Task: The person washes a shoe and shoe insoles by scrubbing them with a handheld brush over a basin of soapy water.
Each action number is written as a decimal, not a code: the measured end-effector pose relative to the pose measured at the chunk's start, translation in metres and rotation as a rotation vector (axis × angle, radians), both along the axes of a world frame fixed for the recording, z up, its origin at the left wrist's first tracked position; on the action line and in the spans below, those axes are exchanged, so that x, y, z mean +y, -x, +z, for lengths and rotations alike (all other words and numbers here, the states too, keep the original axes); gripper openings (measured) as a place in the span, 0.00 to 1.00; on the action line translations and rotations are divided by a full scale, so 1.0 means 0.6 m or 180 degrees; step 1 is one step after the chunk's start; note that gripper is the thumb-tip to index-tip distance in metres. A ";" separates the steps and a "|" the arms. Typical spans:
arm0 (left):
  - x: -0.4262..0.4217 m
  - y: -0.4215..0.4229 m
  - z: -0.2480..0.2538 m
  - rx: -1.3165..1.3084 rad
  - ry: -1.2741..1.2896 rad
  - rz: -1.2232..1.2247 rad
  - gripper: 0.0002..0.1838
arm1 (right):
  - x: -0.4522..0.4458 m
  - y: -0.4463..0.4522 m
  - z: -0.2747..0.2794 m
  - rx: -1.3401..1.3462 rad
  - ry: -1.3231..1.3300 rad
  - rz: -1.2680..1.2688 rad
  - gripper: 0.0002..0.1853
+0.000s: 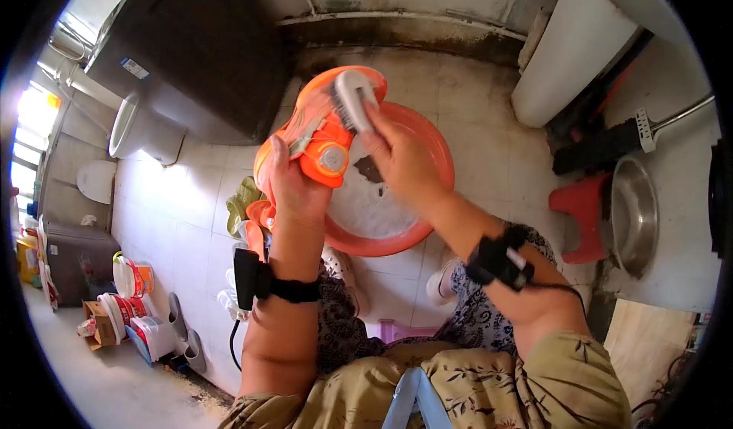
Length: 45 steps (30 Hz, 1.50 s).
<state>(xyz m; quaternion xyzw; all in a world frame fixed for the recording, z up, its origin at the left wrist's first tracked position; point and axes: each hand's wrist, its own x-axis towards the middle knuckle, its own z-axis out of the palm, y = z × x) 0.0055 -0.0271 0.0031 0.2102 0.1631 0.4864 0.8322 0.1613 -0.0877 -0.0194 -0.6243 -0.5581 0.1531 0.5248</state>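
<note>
Orange item (334, 133) is clamped in the left hand (294, 184), above the rim of a sudsy red basin (440, 154); white brush (356, 97) is gripped by the right hand (397, 154), set against the item; dark cabinet (206, 55) seen farther off.

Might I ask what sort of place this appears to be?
Probably a household washroom or laundry area, judging by the round orange-red plastic basin holding white foam, the round silver metal basin and the pale tiled floor.
</note>
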 end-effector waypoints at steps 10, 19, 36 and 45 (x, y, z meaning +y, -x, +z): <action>-0.011 -0.004 0.019 -0.0036 -0.0045 0.0210 0.33 | 0.013 -0.081 -0.008 -0.0332 0.1057 -0.1015 0.27; 0.004 -0.005 -0.001 -0.0076 -0.0006 0.0090 0.29 | 0.009 -0.010 0.042 -0.0274 -0.0693 0.0626 0.32; -0.004 -0.008 -0.003 0.0333 -0.0194 -0.0022 0.29 | -0.008 -0.032 0.047 0.0047 0.0057 -0.0201 0.29; -0.027 -0.021 0.011 0.0326 -0.0038 -0.0004 0.30 | 0.007 -0.020 0.037 -0.0667 0.0478 -0.0109 0.25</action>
